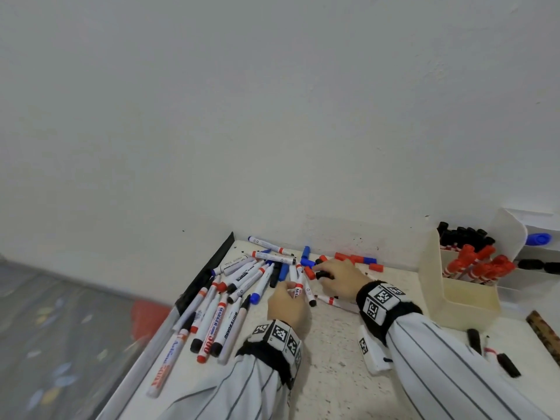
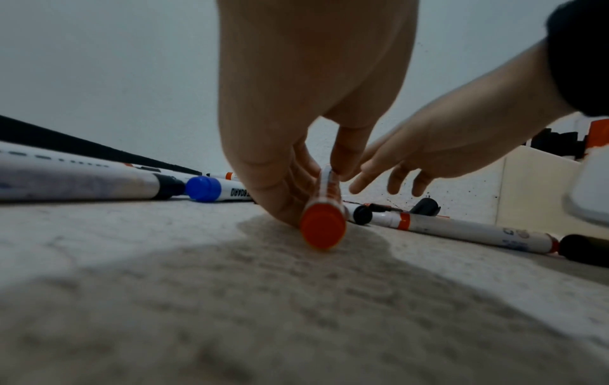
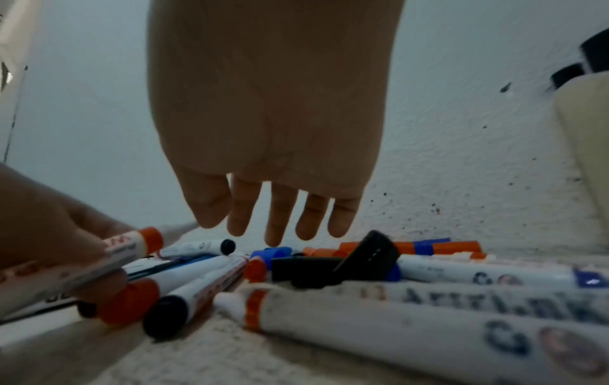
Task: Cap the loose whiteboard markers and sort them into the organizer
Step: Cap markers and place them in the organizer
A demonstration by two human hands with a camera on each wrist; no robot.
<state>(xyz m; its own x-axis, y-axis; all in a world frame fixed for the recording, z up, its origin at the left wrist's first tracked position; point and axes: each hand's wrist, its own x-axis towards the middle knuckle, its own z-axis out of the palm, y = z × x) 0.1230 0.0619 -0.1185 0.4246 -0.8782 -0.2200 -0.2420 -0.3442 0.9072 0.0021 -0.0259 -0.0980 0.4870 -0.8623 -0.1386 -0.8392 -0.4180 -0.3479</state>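
A: Left hand (image 1: 286, 306) pinches a red marker (image 2: 324, 221), its end touching the desk (image 1: 330, 353). Right hand (image 1: 341, 278), fingers spread, holding nothing, hovers over loose caps (image 3: 333, 265).

B: Choose a red cap, align it, press straight. Organizer (image 1: 454, 286): right of both hands.

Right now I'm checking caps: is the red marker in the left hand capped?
Cannot tell: left hand grips the red marker; only its butt end shows.

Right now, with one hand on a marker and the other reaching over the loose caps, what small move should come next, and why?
Probably the right hand should close on a loose red plastic cap beneath its spread fingers. The left hand already grips a white marker with a red end, so it likely needs a matching cap before joining the cream plastic organizer.
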